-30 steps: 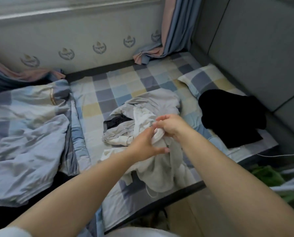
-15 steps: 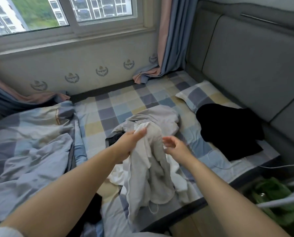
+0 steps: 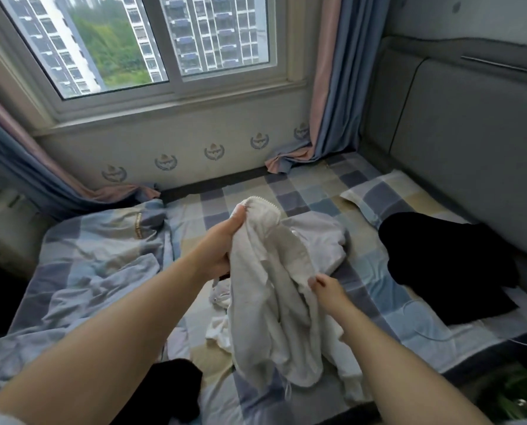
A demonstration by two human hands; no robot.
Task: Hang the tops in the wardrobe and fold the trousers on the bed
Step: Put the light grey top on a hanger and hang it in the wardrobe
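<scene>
Window (image 3: 151, 41) w/ tower blocks & trees outside. Blue-pink curtains (image 3: 332, 87) each side, hems pooled on mattress. Checked quilt (image 3: 81, 265) rumpled at left, checked pillow (image 3: 388, 194) by grey padded headboard (image 3: 470, 148). Green plant (image 3: 513, 394) bottom right.

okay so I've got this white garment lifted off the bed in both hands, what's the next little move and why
Probably slide the right hand along the edge it pinches and spread the white garment open. The left hand grips it bunched at the top, so it hangs crumpled, and I cannot yet tell whether it is a top or trousers.
</scene>
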